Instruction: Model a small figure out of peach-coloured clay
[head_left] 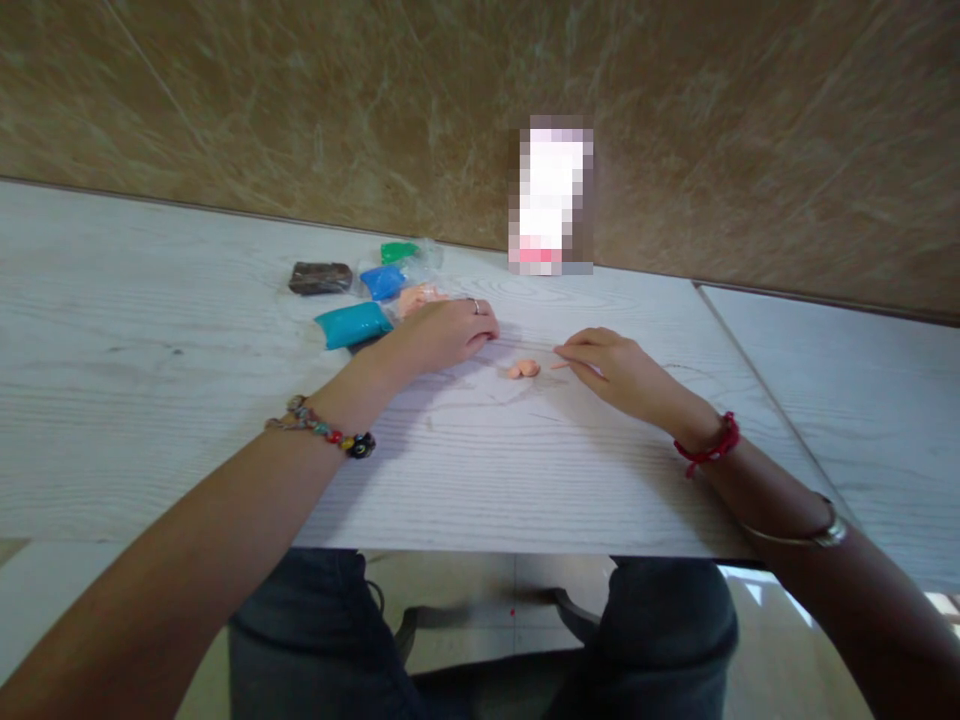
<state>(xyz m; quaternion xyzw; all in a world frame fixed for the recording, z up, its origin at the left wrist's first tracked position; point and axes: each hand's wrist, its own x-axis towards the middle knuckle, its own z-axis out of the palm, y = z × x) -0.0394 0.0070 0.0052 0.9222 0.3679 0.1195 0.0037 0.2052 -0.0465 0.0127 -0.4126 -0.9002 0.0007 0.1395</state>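
Observation:
Over the white wood-grain table, my left hand [454, 332] is closed, its fingers curled down beside the packets; whatever they hold, if anything, is hidden. My right hand [611, 368] has its fingers drawn together around a thin strip of peach clay [560, 366], whose tip pokes out to the left. Between both hands, small lumps of peach clay [528, 368] lie on the tabletop, touched by neither hand. A packet of peach clay [420, 298] shows partly behind my left hand.
Left of centre lie a teal clay packet [354, 325], a blue one [383, 282], a green one [399, 252] and a wrapped dark brown block [321, 278]. A blurred-out upright device [551, 195] leans on the brown marbled wall [300, 120]. A seam crosses the table [487, 470] at right.

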